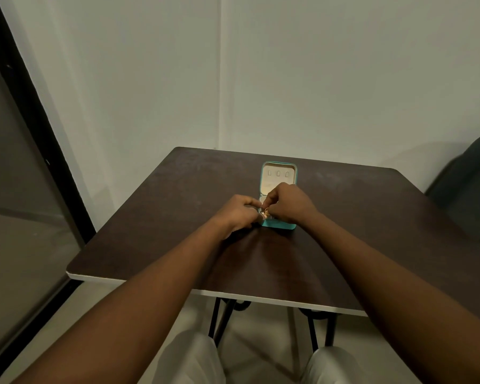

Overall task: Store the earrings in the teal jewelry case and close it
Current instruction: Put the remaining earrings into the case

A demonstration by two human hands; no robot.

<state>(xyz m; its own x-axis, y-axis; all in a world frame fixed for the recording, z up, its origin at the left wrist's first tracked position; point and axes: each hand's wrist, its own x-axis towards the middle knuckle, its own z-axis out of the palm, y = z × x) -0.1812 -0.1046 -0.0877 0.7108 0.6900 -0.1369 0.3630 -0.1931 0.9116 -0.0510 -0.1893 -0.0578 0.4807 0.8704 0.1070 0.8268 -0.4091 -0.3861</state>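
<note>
Over the six-o'clock half of the case (278,179), the right hand (290,204) pinches an earring (266,213) to seat it, while the left hand (240,215), curled at nine o'clock, perhaps steadies it, grip unclear.

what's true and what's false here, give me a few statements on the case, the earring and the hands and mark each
1. The teal jewelry case lies open on the brown table. True.
2. The right hand rests flat on the table, far from the case. False: it is over the case, its curled fingers pinching a gold earring.
3. The left hand is at the case's left edge. True.
4. The lid is lined in black. False: the lining is cream, with three small tabs.
</note>
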